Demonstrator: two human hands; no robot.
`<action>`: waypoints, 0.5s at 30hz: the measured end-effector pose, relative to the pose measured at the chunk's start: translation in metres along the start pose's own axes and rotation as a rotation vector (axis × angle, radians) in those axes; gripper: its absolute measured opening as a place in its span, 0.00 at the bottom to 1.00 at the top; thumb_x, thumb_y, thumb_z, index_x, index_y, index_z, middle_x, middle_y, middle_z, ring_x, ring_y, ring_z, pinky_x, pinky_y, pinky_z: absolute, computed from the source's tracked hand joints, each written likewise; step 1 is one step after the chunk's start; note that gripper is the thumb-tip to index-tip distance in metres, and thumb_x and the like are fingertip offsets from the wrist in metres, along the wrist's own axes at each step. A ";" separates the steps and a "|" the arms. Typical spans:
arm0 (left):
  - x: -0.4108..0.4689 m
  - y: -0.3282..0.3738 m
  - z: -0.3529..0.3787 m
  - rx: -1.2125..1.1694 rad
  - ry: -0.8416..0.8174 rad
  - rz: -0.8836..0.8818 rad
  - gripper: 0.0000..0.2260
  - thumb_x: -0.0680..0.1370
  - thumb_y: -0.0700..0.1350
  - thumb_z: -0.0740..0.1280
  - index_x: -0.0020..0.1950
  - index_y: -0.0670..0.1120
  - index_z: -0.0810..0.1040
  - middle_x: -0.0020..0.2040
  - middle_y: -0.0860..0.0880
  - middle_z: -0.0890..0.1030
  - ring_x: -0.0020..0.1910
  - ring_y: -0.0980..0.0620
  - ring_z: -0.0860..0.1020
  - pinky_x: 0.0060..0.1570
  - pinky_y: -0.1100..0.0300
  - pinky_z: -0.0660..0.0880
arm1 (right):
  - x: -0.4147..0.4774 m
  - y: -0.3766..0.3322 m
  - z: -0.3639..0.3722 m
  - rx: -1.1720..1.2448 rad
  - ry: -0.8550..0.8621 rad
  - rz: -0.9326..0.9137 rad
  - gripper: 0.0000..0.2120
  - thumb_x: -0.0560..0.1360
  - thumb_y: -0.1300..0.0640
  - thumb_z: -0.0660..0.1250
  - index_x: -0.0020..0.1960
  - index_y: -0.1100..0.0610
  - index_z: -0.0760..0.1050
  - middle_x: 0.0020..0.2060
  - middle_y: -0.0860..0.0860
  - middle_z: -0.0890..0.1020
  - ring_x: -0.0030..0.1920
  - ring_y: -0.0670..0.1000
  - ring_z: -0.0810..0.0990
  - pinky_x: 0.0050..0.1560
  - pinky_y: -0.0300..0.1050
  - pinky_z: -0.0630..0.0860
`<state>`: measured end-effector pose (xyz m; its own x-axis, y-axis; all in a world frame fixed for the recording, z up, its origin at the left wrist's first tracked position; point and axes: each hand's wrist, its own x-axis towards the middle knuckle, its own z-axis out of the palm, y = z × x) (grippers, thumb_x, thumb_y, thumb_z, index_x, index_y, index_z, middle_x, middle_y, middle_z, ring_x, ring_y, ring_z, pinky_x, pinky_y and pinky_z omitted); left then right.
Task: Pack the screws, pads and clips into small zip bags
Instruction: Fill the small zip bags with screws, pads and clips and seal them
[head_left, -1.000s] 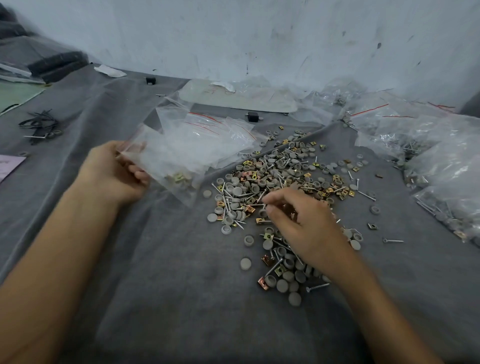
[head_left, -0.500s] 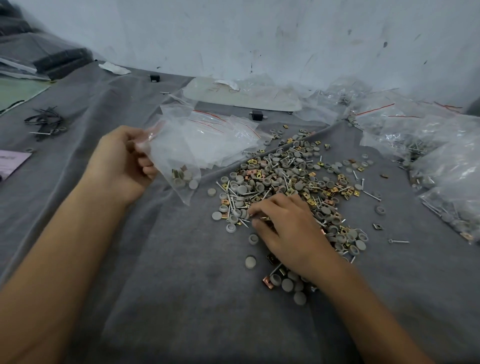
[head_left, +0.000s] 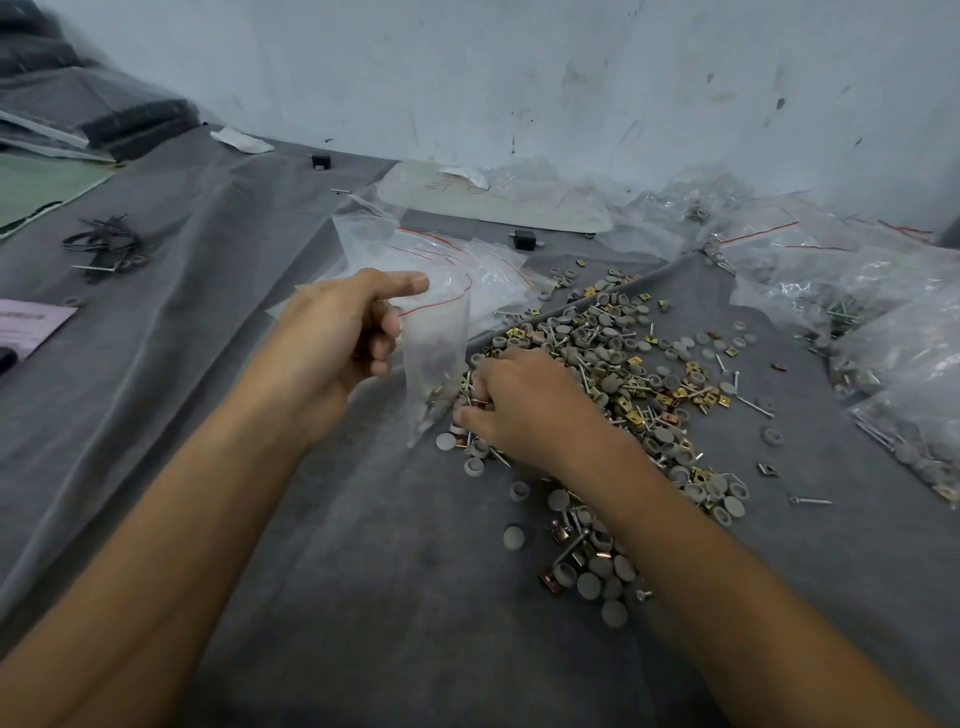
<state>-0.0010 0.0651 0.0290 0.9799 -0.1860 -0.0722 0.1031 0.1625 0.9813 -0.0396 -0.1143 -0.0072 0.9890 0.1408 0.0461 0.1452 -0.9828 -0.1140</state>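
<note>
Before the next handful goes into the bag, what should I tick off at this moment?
1. Left hand holds the bag by its top: ok.
2. Bag mouth open: cannot tell.
3. Bag hangs upright, some parts at its bottom: ok.
4. Right hand on the pile, fingers curled: ok.
5. Parts held in its grip: cannot tell.
6. Empty bags lie behind the held one: ok.

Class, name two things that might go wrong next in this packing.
1. The left hand pinches the zip bag at its top, so the bag hangs narrow; what the right hand lifts may miss and scatter.
2. The pile mixes screws, pads and clips; a wrong mix may get grabbed.
</note>
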 end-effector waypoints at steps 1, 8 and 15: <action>0.000 0.000 0.000 0.000 0.002 -0.001 0.09 0.76 0.46 0.71 0.53 0.45 0.87 0.29 0.52 0.71 0.26 0.55 0.65 0.24 0.63 0.65 | 0.004 -0.001 -0.004 -0.078 -0.040 0.006 0.17 0.79 0.42 0.66 0.52 0.57 0.77 0.52 0.57 0.79 0.59 0.59 0.75 0.56 0.51 0.70; -0.004 -0.002 0.005 0.009 0.004 0.006 0.09 0.77 0.45 0.70 0.53 0.44 0.86 0.29 0.52 0.72 0.26 0.55 0.66 0.24 0.64 0.64 | 0.014 0.000 -0.018 -0.188 -0.267 0.032 0.21 0.76 0.51 0.72 0.33 0.54 0.62 0.32 0.50 0.68 0.41 0.56 0.73 0.43 0.47 0.69; -0.012 -0.008 0.016 0.074 -0.047 0.061 0.09 0.80 0.44 0.67 0.50 0.46 0.86 0.27 0.52 0.74 0.26 0.55 0.67 0.24 0.65 0.66 | 0.007 0.005 -0.017 -0.194 -0.299 0.033 0.22 0.78 0.46 0.70 0.36 0.52 0.60 0.36 0.50 0.68 0.44 0.55 0.71 0.46 0.47 0.69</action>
<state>-0.0168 0.0504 0.0244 0.9747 -0.2236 -0.0054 0.0293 0.1034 0.9942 -0.0325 -0.1199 0.0090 0.9619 0.1093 -0.2505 0.1333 -0.9878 0.0809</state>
